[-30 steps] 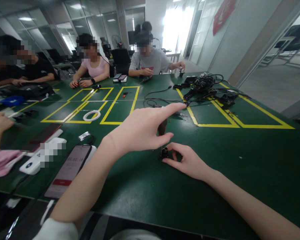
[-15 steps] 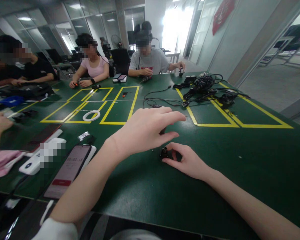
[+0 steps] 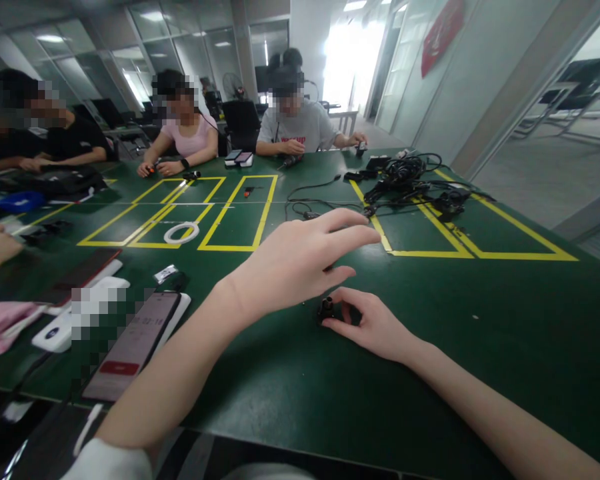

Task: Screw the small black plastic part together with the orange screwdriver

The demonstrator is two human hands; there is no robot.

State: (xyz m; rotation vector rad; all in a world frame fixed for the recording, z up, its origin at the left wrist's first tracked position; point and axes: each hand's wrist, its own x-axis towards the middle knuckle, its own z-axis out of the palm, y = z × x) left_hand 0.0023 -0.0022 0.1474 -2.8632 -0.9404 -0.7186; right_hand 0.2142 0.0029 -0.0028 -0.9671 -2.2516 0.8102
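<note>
A small black part (image 3: 325, 309) with a round opening on top stands on the green table (image 3: 410, 427). My right hand (image 3: 363, 317) grips it from the right between thumb and curled fingers. Above and to the left of the part, my left hand (image 3: 305, 257) hovers with its fingers apart and nothing seen between them. The underside of the left palm is hidden from view.
Black cables (image 3: 405, 175) lie tangled at the back right. A white ring (image 3: 181, 232) rests near yellow tape outlines. Phones (image 3: 140, 340) and a white device (image 3: 87, 313) are at the left. Several people sit around the table; a person's hand (image 3: 0, 250) is at the left edge.
My left hand's fingers have spread and reach slightly further right and up. My right hand still grips the black part. The view has shifted slightly.
</note>
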